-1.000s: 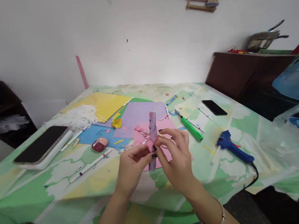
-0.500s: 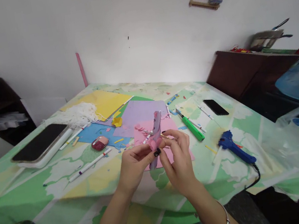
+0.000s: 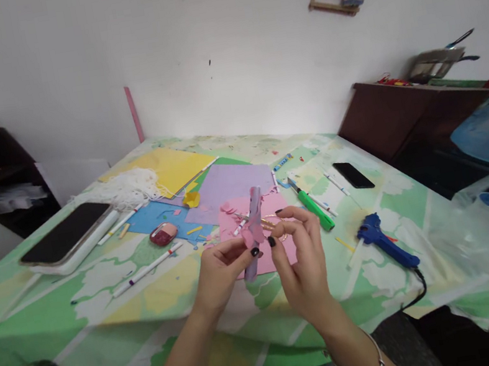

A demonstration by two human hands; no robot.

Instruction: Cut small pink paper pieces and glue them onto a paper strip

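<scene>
I log, nearest first: left hand (image 3: 216,277), fingers pinched on a purple paper roll (image 3: 255,203) with pink paper (image 3: 253,233) at its middle; right hand (image 3: 304,261) just beside it, fingers curled, tips slightly parted, any hold I cannot tell. Roll: above the pink sheet (image 3: 274,203), long axis steep, upper end leaning slightly right. Beyond: purple sheet (image 3: 235,181), yellow sheet (image 3: 170,167).

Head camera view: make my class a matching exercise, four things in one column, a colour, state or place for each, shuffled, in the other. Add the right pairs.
Things
1. Glue gun
2. Cutter
3. Lilac paper roll
4. Strands

Descriptions
A. Held in the left hand
B. White, in a tangled heap
C. Blue, with a black cord
D. Lying down, with a green handle

Pairs: 1-C, 2-D, 3-A, 4-B
</scene>
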